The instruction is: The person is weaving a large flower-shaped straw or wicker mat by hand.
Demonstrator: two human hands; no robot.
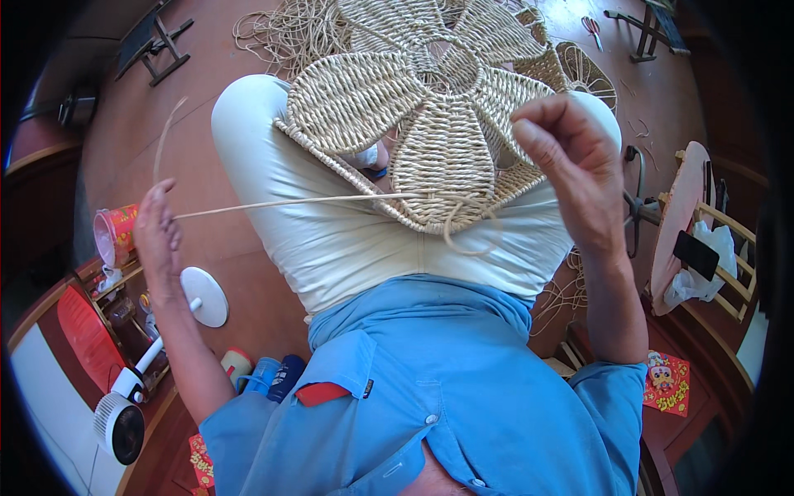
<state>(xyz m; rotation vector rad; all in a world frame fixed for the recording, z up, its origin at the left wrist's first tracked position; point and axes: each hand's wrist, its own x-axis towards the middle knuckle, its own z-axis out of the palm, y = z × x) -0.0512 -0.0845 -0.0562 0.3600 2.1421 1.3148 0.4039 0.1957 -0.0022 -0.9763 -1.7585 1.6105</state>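
A woven straw-coloured piece with petal-shaped panels around a ring (438, 157) rests across my lap. A cord (281, 202) runs from its lower panel out to my left hand (157, 227), which is closed on it, with a loose end rising above. A loose loop of cord (471, 244) hangs at the lower edge of the weaving. My right hand (579, 165) is raised beside the right side of the weaving, thumb and forefinger pinched; whatever is between them, if anything, I cannot make out.
Coiled cord (281, 37) lies beyond my knees, scissors (592, 31) to its right. A bucket (112, 231), white fan (120, 422) and bottles (265, 376) are at my left. A wooden stool with a phone (696, 252) stands at my right.
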